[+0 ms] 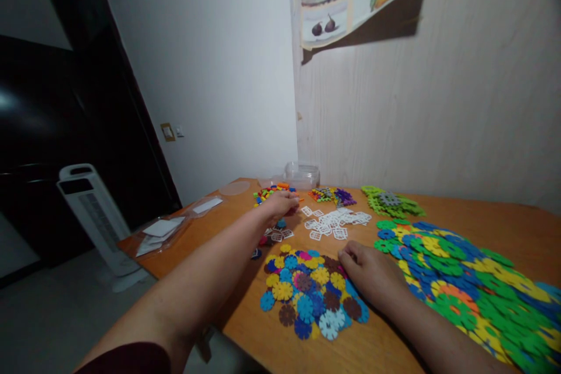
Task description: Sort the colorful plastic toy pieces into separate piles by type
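Observation:
My left hand [280, 204] reaches far across the wooden table [517, 234] to a small heap of bright little plastic pieces [272, 190]; its fingers curl down at the heap, and what they hold is hidden. My right hand [370, 272] rests, fingers loosely bent, on the right edge of a pile of multicoloured snowflake discs [307, 298]. White square grid pieces [335, 222] lie between the two hands.
A broad spread of green, blue and yellow discs [464, 277] covers the table's right side. Green pieces [390, 201], a small mixed pile [331, 194], a clear plastic tub [301, 175] and plastic bags [169, 228] sit near the table's edges. A white tower fan [94, 216] stands on the floor.

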Available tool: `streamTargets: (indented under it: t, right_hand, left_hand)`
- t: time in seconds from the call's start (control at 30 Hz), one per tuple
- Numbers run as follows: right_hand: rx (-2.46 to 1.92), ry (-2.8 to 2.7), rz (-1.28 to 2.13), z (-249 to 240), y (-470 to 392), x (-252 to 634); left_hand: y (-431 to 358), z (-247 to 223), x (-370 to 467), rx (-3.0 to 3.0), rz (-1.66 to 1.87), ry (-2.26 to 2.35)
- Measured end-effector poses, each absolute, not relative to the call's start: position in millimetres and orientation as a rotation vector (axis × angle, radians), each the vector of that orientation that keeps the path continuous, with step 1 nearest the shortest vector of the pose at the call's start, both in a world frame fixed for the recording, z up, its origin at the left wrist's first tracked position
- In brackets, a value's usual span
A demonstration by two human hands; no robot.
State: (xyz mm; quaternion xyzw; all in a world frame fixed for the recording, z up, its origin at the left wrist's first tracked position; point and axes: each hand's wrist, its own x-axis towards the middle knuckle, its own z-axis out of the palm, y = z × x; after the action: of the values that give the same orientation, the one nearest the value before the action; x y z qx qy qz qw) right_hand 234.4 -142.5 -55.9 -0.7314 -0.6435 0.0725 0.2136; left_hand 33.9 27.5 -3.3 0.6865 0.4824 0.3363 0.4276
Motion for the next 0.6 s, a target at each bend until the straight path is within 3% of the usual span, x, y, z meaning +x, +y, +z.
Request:
streamTargets:
  t: [0.1,0.33,0.6]
  right_hand:
    - [-2.019,-1.789,0.201,-56.8,-142.4,234.7]
    - [-2.061,-1.793,0.182,-53.6,-144.4,232.8]
    - [-2.046,-1.796,0.173,-54.9,-142.8,233.5]
  left_hand:
    - [30.5,-5.4,29.6,1.806,0.815,1.199]
    - [21.2,-13.0,2.7,2.432,0.234,1.397]
    - [2.9,-12.6,4.3,2.379,0.070,1.474]
